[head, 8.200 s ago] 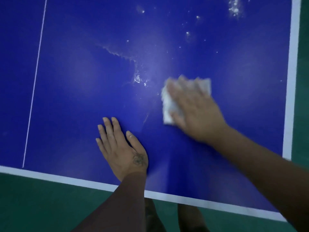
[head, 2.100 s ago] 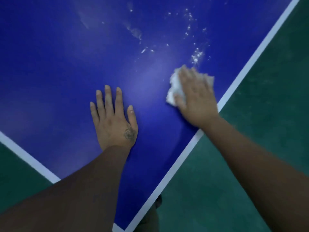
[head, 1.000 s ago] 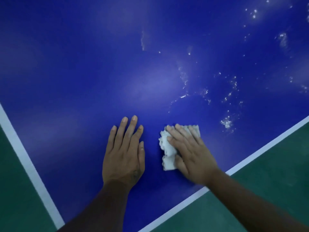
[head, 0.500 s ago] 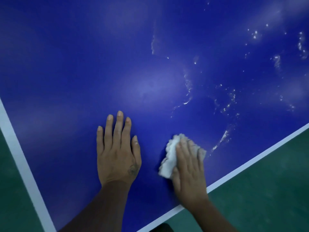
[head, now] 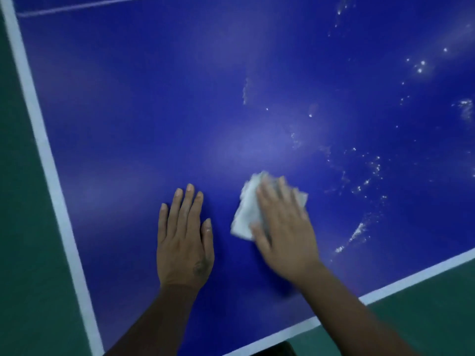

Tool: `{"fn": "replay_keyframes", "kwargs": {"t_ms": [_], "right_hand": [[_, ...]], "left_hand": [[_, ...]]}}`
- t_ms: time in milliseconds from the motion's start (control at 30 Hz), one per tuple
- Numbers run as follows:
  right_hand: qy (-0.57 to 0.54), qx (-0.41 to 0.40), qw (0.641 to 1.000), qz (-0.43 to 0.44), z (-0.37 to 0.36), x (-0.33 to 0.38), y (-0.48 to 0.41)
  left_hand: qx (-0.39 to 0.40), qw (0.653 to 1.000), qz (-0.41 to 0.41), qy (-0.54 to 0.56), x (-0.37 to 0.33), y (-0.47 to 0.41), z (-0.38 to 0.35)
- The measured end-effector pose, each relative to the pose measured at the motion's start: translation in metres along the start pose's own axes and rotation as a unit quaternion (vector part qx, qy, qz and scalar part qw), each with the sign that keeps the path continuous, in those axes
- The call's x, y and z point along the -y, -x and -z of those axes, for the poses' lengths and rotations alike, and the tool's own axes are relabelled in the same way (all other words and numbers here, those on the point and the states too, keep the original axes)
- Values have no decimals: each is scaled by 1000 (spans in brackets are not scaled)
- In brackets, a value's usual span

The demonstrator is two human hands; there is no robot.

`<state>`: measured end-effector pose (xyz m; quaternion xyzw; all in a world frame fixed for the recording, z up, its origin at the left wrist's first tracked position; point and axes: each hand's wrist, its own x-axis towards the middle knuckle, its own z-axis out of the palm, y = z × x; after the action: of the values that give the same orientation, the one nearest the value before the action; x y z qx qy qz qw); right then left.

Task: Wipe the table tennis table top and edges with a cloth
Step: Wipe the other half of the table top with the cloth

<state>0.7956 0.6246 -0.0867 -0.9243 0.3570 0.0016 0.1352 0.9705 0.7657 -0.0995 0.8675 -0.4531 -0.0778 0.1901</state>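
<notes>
While right hand (head: pixel 285 227) presses, cloth (head: pixel 246 209) runs near-to-far.

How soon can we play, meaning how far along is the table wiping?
Roughly midway, I'd judge. Done: the table top around the left hand looks free of marks. In hand: the right hand presses the cloth flat on the top, blurred. Left: white specks to the cloth's right, a streak farther up, and the white edge, which I can't tell has been wiped.
</notes>
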Motion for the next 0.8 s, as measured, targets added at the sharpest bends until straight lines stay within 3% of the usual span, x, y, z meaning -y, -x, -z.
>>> {"fn": "replay_keyframes", "kwargs": {"t_ms": [67, 133, 167, 300, 333, 400, 533, 667, 800], "right_hand": [[1, 21, 996, 92, -4, 3, 1], [13, 13, 994, 109, -1, -17, -23], [15, -3, 996, 83, 3, -31, -40], [25, -35, 986, -160, 21, -78, -88], [39, -44, 982, -179, 20, -78, -90], [53, -49, 989, -130, 12, -67, -77], [-24, -19, 999, 38, -9, -25, -68], [-50, -21, 994, 91, -3, -7, -132], [-8, -33, 997, -73, 18, -46, -191]], "left_hand": [[-29, 999, 39, 20, -1, -16, 3], [-67, 993, 92, 20, -5, -53, 3], [-85, 989, 118, 18, -8, -79, 1], [-114, 967, 226, -39, -12, -161, -12], [-120, 962, 238, -57, -9, -166, -16], [-130, 961, 234, -71, -8, -163, -20], [-143, 960, 230, -74, -11, -165, -23], [-141, 961, 226, -77, -8, -165, -24], [-145, 961, 229, -64, -8, -164, -24]]}}
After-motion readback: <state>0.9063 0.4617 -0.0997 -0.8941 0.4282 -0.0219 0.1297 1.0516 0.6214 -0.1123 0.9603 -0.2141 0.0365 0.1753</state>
